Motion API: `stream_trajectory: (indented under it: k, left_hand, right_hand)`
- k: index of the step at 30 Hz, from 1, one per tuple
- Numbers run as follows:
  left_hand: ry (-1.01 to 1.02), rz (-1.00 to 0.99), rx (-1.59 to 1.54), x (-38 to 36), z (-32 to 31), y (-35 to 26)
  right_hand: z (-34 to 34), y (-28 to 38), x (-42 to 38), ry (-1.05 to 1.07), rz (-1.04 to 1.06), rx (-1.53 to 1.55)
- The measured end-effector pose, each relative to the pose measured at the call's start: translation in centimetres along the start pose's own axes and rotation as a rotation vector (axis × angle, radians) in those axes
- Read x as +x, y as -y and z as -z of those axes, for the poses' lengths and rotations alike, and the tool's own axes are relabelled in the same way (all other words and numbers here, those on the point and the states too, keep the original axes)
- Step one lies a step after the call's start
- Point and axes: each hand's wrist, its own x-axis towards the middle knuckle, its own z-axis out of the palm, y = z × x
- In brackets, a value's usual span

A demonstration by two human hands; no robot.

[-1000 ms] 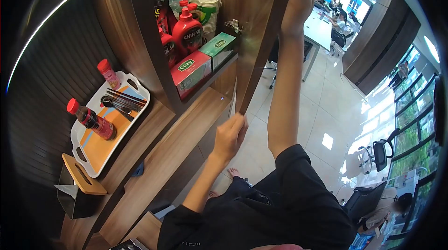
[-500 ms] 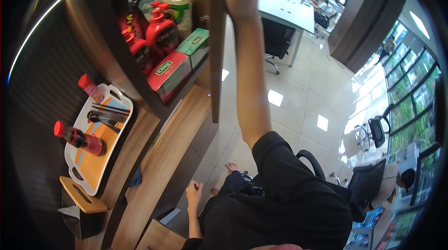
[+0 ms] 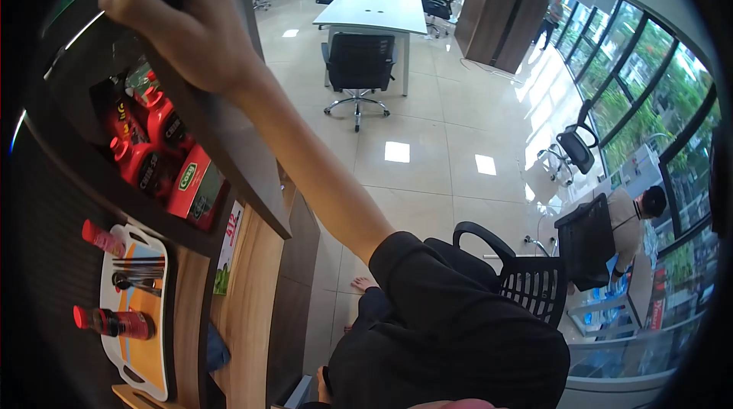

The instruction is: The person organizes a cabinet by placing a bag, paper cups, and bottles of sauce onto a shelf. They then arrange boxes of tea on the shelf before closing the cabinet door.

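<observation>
My right hand (image 3: pixel 187 24) is raised at the upper left. Its fingers are wrapped round the edge of a dark cabinet door (image 3: pixel 229 130), which stands partly open. Behind the door, the cabinet holds red bottles (image 3: pixel 141 165), a red and green Cozy box (image 3: pixel 191 188) and a dark packet with yellow lettering (image 3: pixel 126 119). The door hides the right part of the shelf. My left hand (image 3: pixel 324 386) is low at the bottom edge beside my body, mostly hidden, and its fingers do not show clearly.
Below the cabinet, a white-rimmed tray (image 3: pixel 169 333) carries a dark sauce bottle (image 3: pixel 114 323), a red-capped shaker (image 3: pixel 103 237) and several utensils (image 3: pixel 139 272). A mesh office chair (image 3: pixel 534 287) stands close at my right. Farther off are a white table (image 3: pixel 374 8), another chair (image 3: pixel 359 62) and seated people.
The cabinet door has swung leftward with my right hand on it, covering more of the shelf. My left hand has dropped lower. The view has turned, showing more of the room.
</observation>
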Motion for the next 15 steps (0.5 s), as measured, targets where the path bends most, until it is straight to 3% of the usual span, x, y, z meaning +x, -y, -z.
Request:
stream_trajectory:
  k: [7,8,9,12,15]
  left_hand:
    - [-0.103,-0.046,-0.133,4.7,0.5,-2.1]
    - [-0.033,0.072,-0.201,6.6,0.1,-1.4]
    - [-0.026,0.003,-0.267,8.5,-0.4,-0.3]
    - [-0.172,0.088,-0.465,7.4,1.6,-4.9]
    - [-0.204,0.097,-0.514,7.3,1.8,-5.0]
  right_hand:
    - [1.8,2.0,0.9,0.118,0.126,0.051]
    - [1.7,1.9,0.9,0.112,0.106,0.057]
    - [1.5,1.4,0.6,0.1,0.081,0.058]
    - [-0.4,0.3,0.0,0.085,0.015,0.097]
    - [-1.3,0.3,-0.3,0.064,-0.019,0.119]
